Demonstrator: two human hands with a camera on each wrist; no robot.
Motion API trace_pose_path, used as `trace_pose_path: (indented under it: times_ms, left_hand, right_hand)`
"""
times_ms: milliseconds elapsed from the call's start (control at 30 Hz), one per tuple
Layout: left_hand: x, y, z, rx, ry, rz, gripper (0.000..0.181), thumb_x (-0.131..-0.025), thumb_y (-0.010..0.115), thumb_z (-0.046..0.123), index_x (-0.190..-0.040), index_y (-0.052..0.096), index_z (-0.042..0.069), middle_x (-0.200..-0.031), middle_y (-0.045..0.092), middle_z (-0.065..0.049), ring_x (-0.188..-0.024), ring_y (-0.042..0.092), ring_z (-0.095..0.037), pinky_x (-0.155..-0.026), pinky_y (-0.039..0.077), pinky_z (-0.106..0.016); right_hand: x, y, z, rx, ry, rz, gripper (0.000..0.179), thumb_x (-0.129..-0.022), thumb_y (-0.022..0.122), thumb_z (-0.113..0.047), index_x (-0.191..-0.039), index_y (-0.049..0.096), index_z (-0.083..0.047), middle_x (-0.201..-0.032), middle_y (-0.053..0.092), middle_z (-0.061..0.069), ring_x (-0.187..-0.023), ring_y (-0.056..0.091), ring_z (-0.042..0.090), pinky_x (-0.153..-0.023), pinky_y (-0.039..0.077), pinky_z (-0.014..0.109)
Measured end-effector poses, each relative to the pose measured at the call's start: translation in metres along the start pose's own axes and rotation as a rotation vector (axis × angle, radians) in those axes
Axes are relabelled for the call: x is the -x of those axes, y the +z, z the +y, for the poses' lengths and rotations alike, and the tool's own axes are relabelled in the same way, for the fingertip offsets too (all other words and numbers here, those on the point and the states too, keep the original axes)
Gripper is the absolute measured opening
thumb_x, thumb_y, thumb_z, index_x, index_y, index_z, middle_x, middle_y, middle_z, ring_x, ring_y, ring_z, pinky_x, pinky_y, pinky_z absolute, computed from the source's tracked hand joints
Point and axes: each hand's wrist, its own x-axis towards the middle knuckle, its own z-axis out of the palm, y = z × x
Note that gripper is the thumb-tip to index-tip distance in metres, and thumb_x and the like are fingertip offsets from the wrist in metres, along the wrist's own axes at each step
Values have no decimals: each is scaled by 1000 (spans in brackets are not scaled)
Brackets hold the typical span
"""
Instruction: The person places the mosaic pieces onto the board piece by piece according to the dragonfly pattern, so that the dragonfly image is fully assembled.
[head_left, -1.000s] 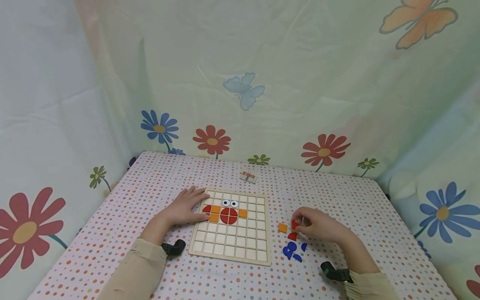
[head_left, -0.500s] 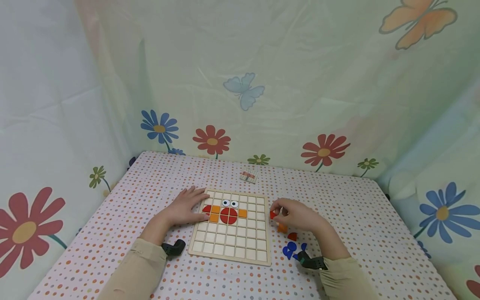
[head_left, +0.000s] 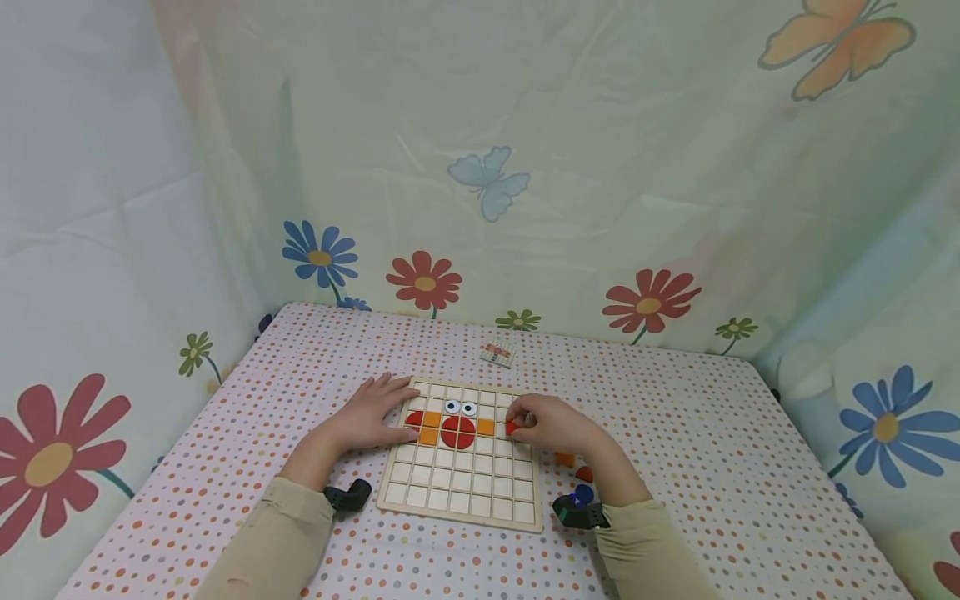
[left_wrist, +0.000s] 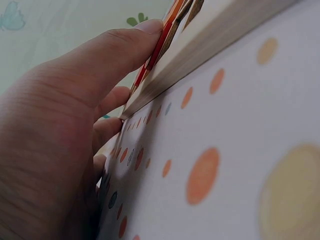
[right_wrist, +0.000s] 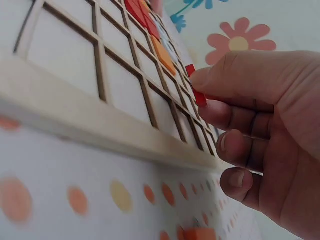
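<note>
The R hand (head_left: 551, 425) blocks part of the board (head_left: 460, 478) on its R side, so the slots under it are hard to see. Thumb and pointer pinch a red pc (right_wrist: 200, 99) over the board, R of an orange square (head_left: 486, 427); can't quite tell if it touches the wood. The R arm hides part of a loose orange pc (head_left: 565, 459), and the black wrist cam (head_left: 579, 514) covers some blue pcs (head_left: 583, 494). A loose red bit (head_left: 584, 474) sits just behind those on the dotted counter (head_left: 675, 400). The card (head_left: 498, 352) at the back is too tiny to make out. Board slots hold a red circle (head_left: 451, 438) in 4 parts w/ two eyes (head_left: 452, 407) above it, 2 more orange squares (head_left: 429, 436) and a red shape (head_left: 415, 418) far L. The L hand (head_left: 367, 412) lies w/ fingers spread at the board's L edge, gripping nothing; its thumb tip hides a bit of that shape. Both sleeves (head_left: 273, 542) get cut off at the bottom of the head view.
</note>
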Motion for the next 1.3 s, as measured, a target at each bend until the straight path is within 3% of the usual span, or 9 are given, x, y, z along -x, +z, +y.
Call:
trace_pose_path:
  times_ms: [167,400,867,1300]
  left_hand:
    - [0,1,-1,-1,0,3,81,-82,63,70,-148,45,27,-163,29,1,-155,11,-33,-126,7,-53]
    - [0,0,0,6,-9,-2,82,-81,63,71,-149,44,27,-163,28,1,-155,10,-32,-127,6,-52]
    - [0,-1,1,12,-15,-7,82,-82,64,69,-149,45,28,-164,27,1,-155,10,-32,-127,6,-53]
    - [0,0,-1,11,-1,-2,82,-81,63,71,-149,45,27,-164,27,1,-155,10,-32,-126,6,-53]
  right_hand:
    - [-6,7,-5,21,29,12,12,-90,73,-18,-101,67,-19,-88,61,-5,-78,53,14,-66,47,30]
    - [-8,13,-11,71,-7,41,12,-90,72,-15,-101,68,-17,-90,63,-5,-79,53,13,-72,48,31]
    - [-8,17,-17,95,2,85,12,-88,75,-13,-98,69,-15,-90,65,-4,-78,54,12,-72,49,31]
    - [11,-6,-4,91,33,82,15,-94,68,-23,-107,70,-17,-92,63,-6,-78,53,13,-66,47,29]
